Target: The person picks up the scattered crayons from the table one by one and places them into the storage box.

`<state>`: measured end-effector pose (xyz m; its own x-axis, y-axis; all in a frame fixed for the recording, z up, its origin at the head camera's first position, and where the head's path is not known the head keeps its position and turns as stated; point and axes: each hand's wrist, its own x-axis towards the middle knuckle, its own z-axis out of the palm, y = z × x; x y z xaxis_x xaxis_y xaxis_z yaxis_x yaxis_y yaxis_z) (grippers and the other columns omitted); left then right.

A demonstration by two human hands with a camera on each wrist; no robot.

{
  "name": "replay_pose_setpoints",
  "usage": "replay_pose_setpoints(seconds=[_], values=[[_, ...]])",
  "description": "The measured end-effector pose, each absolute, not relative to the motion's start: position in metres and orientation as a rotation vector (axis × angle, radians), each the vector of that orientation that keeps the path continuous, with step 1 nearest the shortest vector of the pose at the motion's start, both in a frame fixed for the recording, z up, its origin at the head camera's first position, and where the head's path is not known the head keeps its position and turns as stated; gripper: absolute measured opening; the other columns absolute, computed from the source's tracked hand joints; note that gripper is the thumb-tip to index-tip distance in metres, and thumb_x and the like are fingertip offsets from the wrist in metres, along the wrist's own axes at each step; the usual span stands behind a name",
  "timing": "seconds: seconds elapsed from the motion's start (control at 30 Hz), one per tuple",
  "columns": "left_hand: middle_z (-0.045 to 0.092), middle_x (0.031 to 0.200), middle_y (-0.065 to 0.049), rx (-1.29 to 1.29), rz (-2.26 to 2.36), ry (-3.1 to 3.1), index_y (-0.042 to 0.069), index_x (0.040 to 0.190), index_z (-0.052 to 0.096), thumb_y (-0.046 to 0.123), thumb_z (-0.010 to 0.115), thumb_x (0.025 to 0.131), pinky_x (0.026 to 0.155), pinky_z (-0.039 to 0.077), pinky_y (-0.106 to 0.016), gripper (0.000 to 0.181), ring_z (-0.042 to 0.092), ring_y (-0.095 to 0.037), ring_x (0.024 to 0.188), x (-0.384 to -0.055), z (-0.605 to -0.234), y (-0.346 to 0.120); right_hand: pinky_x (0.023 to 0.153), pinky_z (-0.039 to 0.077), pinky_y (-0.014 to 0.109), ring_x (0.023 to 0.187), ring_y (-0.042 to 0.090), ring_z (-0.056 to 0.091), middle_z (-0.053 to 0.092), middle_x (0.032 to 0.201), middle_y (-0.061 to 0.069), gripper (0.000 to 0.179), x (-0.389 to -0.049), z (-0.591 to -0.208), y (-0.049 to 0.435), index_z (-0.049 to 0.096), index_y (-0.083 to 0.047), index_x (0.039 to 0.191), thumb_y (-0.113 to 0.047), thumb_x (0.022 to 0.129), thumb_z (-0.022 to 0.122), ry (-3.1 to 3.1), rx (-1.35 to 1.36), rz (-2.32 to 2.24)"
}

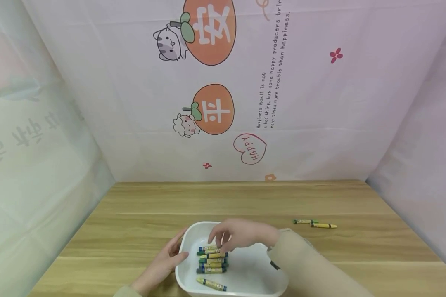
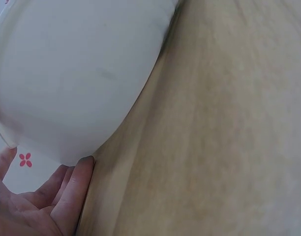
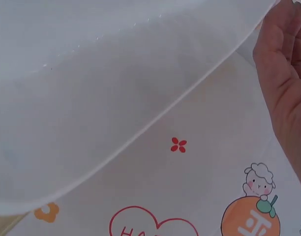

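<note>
A white plastic basin (image 1: 245, 284) sits on the table. My left hand (image 1: 165, 260) grips its left side, with the thumb over the rim and the fingers against the outer wall, as the left wrist view also shows. Inside, several crayons with yellow wrappers lie side by side, among them a dark-tipped crayon (image 1: 211, 270) nearest me and a yellow crayon (image 1: 212, 255). One more crayon (image 1: 212, 284) lies aslant, apart from the row. My right hand (image 1: 241, 234) hovers over the far end of the row, fingers loosely bent, fingertips close to the crayons; nothing shows between them.
Two more crayons, a green-tipped crayon (image 1: 304, 222) and a yellow-tipped crayon (image 1: 324, 225), lie on the wooden table (image 1: 163, 202) at the right. Printed cloth (image 1: 301, 156) hangs behind the table and along both sides.
</note>
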<state>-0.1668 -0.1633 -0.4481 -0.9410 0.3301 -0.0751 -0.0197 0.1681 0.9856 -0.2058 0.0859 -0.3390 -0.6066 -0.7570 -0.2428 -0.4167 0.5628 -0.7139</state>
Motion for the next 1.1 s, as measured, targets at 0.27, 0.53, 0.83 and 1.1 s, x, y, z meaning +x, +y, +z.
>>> replay_pose_setpoints(seconds=[0.27, 0.53, 0.83, 1.1], values=[[0.026, 0.14, -0.04, 0.288, 1.858, 2.128, 0.012, 0.15, 0.01, 0.018, 0.053, 0.093, 0.078, 0.057, -0.043, 0.072, 0.056, -0.028, 0.108, -0.164, -0.445, -0.165, 0.073, 0.05, 0.019, 0.086, 0.005, 0.057, 0.064, 0.092, 0.003, 0.025, -0.211, -0.336, 0.125, 0.063, -0.016, 0.109, -0.009, 0.085, 0.064, 2.313, -1.033, -0.937], [0.026, 0.142, -0.038, 0.282, 1.858, 2.139, 0.014, 0.15, 0.012, 0.019, 0.053, 0.093, 0.081, 0.056, -0.042, 0.07, 0.052, -0.033, 0.115, -0.165, -0.448, -0.164, 0.076, 0.052, 0.021, 0.091, 0.014, 0.057, 0.063, 0.1, 0.013, 0.034, -0.218, -0.338, 0.174, 0.058, -0.007, 0.119, -0.011, 0.086, 0.062, 2.353, -0.913, -1.111], [0.023, 0.142, -0.039, 0.28, 1.873, 2.116, 0.013, 0.15, 0.01, 0.019, 0.053, 0.093, 0.079, 0.057, -0.043, 0.072, 0.054, -0.031, 0.113, -0.167, -0.449, -0.164, 0.073, 0.054, 0.024, 0.092, 0.022, 0.06, 0.064, 0.098, 0.012, 0.038, -0.232, -0.348, 0.233, 0.057, -0.003, 0.119, -0.017, 0.085, 0.065, 2.545, -0.842, -1.149], [0.026, 0.142, -0.038, 0.292, 1.845, 2.145, 0.014, 0.15, 0.012, 0.02, 0.053, 0.093, 0.08, 0.057, -0.04, 0.071, 0.054, -0.03, 0.112, -0.167, -0.447, -0.163, 0.067, 0.053, 0.025, 0.085, 0.006, 0.058, 0.061, 0.1, 0.018, 0.044, -0.236, -0.362, 0.285, 0.051, 0.005, 0.124, -0.015, 0.087, 0.063, 2.63, -0.687, -1.194]])
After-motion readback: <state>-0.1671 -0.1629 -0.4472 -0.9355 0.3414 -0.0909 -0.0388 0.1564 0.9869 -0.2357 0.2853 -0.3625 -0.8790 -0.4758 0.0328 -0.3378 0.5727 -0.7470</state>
